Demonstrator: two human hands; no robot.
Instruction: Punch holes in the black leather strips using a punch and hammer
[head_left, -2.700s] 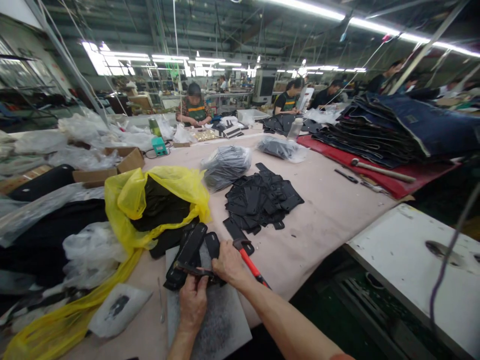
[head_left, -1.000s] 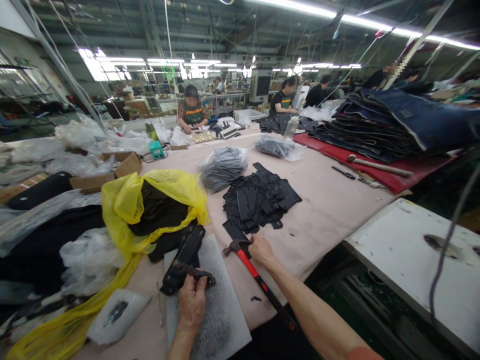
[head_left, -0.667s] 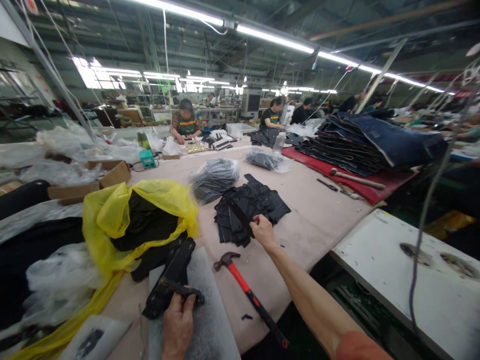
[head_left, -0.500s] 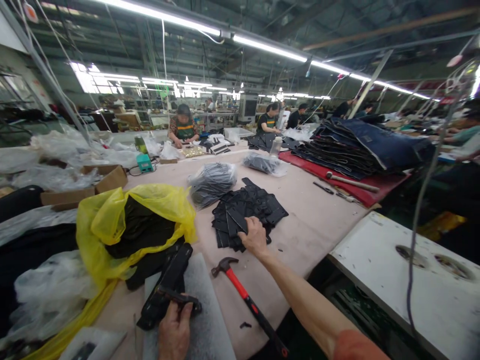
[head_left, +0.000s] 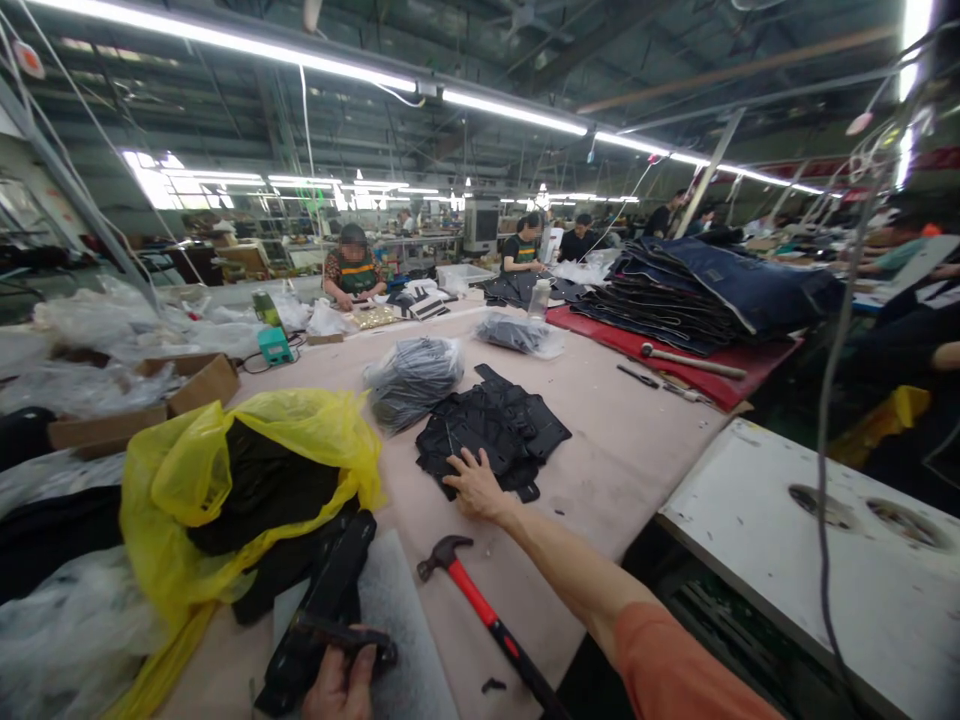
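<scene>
My right hand (head_left: 480, 487) rests at the near edge of a heap of flat black pieces (head_left: 517, 415), its fingers spread over them. In the lower left, my left hand (head_left: 341, 685) pinches a narrow black strap-like piece (head_left: 349, 640) between thumb and fingers; its exact kind is unclear. Under and beside that piece lies a long padded black piece (head_left: 334, 590), partly on a whitish board (head_left: 401, 610). Between my hands, a claw hammer (head_left: 476, 600) with a red and black handle lies on the table.
A yellow plastic bag (head_left: 176, 480) of black material stands at left. Behind the heap are bagged grey pieces (head_left: 416, 380) and another clear bag (head_left: 517, 333). A tall stack of dark fabric (head_left: 712, 290) sits on red cloth at right. Co-workers sit across the table.
My right hand has shifted slightly left and down across the heap, its fingers spreading, and some top pieces lie differently. My left hand still holds the black strap-like piece. The view has shifted slightly.
</scene>
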